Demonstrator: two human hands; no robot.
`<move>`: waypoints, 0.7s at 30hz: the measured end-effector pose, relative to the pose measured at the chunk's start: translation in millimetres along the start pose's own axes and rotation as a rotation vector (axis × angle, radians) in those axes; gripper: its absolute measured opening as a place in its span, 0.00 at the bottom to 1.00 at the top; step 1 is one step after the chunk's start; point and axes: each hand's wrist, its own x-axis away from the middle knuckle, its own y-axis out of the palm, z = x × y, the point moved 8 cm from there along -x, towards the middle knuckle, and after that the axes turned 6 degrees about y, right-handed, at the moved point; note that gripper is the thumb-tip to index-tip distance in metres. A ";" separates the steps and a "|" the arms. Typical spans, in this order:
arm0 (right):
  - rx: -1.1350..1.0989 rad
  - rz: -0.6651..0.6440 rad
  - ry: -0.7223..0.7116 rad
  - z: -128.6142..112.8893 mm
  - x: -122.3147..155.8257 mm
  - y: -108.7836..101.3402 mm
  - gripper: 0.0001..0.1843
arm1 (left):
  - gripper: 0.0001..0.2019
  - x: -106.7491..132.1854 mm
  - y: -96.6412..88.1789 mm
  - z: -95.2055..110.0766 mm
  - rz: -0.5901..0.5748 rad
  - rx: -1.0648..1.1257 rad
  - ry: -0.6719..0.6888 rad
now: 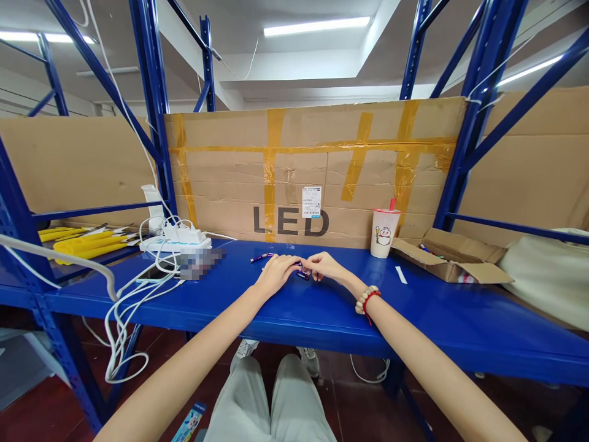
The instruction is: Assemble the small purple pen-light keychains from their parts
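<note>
My left hand (278, 274) rests on the blue tabletop with its fingers closed together and its tips reaching right. My right hand (323, 266) meets it fingertip to fingertip, its fingers curled in a pinch. A small, dark purple pen-like stick (302, 274) shows between and just below the fingertips, largely covered by them. Its exact kind is too small to tell. Another slim, dark purple pen-like stick (262, 258) lies on the tabletop behind my left hand, partly hidden by it. A beaded bracelet and a red cord circle my right wrist.
White cables and a power strip (177, 240) crowd the left side, beside a blurred patch. Yellow-handled tools (92, 244) lie farther left. At right stand a lidded cup (384, 233) and an open cardboard box (453, 255), near a white paper strip (401, 274). Cardboard (221, 184) backs the blue table (304, 316).
</note>
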 end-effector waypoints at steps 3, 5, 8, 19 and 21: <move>-0.017 0.029 -0.028 -0.6 -2.5 -1.7 0.24 | 0.11 -0.4 0.9 -2.4 0.011 0.025 -0.027; -0.020 0.046 -0.050 -0.6 -5.0 -2.6 0.24 | 0.11 -0.6 1.7 -2.7 0.012 0.042 -0.045; -0.016 0.083 -0.093 -0.6 -9.3 -5.0 0.25 | 0.10 -1.1 2.9 -2.7 0.008 0.066 -0.074; -0.029 0.263 -0.330 -12.4 -8.1 -19.0 0.29 | 0.12 -2.2 5.8 -16.7 0.042 0.111 -0.203; -0.018 0.273 -0.367 -14.2 -7.0 -19.6 0.29 | 0.12 -1.6 5.8 -18.3 0.048 0.117 -0.215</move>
